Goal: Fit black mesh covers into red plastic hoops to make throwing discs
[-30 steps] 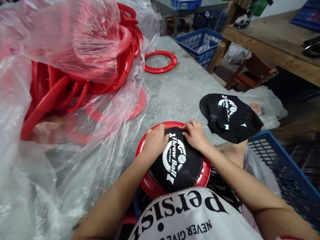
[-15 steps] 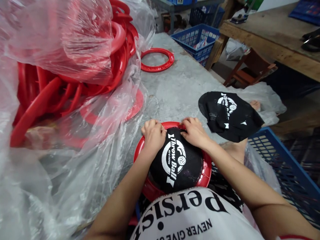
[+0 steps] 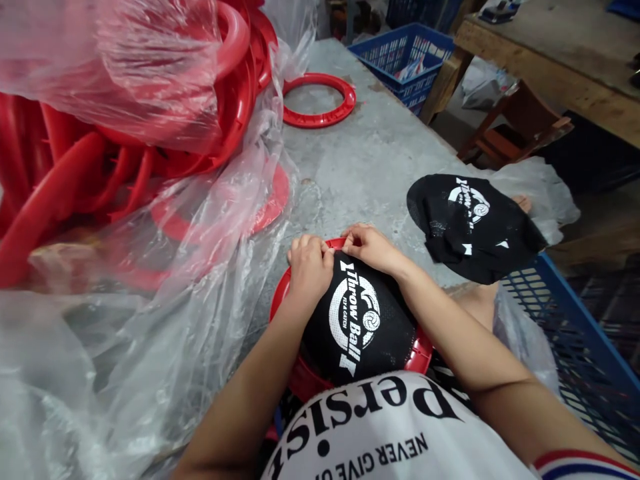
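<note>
A red plastic ring (image 3: 281, 301) lies at the near edge of the grey table (image 3: 370, 160), against my body. A black mesh cloth (image 3: 357, 327) printed "Throw Ball" in white is stretched across it. My left hand (image 3: 309, 268) is closed on the cloth's far edge at the ring's rim. Right beside it, my right hand (image 3: 369, 247) pinches the same edge, the fingertips of both hands almost touching.
A clear plastic bag (image 3: 125, 153) full of red rings fills the left. One loose red ring (image 3: 320, 100) lies farther back. A pile of black mesh cloths (image 3: 470, 223) sits at right. Blue crates (image 3: 565, 333) stand at right and behind (image 3: 405, 57); a wooden bench (image 3: 545, 67) is beyond.
Both hands have slid along the far rim toward each other, the right one moving left, and now meet at the top of the ring. The view shifted slightly.
</note>
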`<state>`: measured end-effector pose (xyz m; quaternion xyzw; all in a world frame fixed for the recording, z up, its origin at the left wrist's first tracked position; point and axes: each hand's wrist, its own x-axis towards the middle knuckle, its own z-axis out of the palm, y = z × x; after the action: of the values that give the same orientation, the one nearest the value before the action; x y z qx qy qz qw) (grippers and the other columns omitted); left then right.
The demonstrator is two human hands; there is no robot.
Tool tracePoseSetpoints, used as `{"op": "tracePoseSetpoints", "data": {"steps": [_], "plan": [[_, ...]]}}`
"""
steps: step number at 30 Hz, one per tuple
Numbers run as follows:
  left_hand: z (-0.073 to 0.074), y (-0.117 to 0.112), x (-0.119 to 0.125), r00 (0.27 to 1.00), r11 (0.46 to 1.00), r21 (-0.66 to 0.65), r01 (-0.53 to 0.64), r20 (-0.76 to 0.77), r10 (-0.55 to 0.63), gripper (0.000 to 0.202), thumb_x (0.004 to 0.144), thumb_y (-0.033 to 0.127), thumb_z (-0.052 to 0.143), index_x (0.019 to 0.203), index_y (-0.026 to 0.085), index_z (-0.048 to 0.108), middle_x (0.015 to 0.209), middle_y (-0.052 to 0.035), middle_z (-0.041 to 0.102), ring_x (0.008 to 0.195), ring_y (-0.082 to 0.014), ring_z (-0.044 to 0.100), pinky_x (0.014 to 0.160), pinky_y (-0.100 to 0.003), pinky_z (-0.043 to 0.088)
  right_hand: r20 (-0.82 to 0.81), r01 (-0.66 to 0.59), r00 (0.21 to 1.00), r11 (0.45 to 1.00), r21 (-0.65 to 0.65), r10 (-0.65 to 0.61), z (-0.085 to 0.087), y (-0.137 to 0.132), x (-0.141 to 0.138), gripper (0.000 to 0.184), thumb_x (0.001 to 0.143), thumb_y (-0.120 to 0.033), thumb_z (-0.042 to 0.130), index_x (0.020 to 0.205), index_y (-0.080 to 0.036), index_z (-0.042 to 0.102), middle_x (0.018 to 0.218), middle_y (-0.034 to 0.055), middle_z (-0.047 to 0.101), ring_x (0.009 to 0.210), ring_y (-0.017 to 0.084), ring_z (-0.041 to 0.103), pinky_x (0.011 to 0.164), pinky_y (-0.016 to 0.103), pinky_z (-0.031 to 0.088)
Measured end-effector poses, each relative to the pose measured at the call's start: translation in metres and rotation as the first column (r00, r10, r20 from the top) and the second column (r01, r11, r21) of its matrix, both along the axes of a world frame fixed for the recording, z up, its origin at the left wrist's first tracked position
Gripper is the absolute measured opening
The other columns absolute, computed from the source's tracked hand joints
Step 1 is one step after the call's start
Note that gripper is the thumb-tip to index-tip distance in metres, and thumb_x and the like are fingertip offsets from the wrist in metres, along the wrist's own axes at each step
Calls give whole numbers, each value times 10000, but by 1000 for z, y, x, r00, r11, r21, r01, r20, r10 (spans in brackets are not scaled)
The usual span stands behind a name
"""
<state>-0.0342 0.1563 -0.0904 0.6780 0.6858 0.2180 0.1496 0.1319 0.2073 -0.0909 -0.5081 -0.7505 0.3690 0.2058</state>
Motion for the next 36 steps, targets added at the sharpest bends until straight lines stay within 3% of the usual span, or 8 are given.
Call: {"op": "tracePoseSetpoints", "data": {"steps": [6, 13, 36], "plan": [[1, -1, 0, 1000, 1000, 11, -1, -6, 1, 112, 932, 205, 511, 827, 213, 549, 1037, -92, 629, 1056, -284, 545, 952, -453, 446, 48, 36, 998, 999, 36, -37, 1, -1, -2, 155, 838, -151, 620, 695, -192, 575, 1007, 60, 704, 980, 207, 613, 992, 389, 399], [0, 1, -1, 1000, 1000, -1, -14, 20, 14, 108, 918, 201, 523, 812, 213, 533, 1027, -95, 621, 1045, -286, 548, 963, -460, 455, 127, 75, 989, 996, 54, -81, 2, -4, -4, 107, 873, -176, 605, 770, -199, 593, 962, 60, 683, 932, 212, 563, 918, 367, 411], [-2, 2, -2, 995, 999, 20, -41, 86, 39, 115, 878, 197, 516, 774, 225, 477, 981, -85, 597, 1016, -270, 559, 980, -477, 468, 237, 74, 966, 989, 125, -102, -5, -6, -10, 147, 941, -234, 529, 817, -197, 600, 946, 74, 658, 958, 218, 563, 968, 378, 405]]}}
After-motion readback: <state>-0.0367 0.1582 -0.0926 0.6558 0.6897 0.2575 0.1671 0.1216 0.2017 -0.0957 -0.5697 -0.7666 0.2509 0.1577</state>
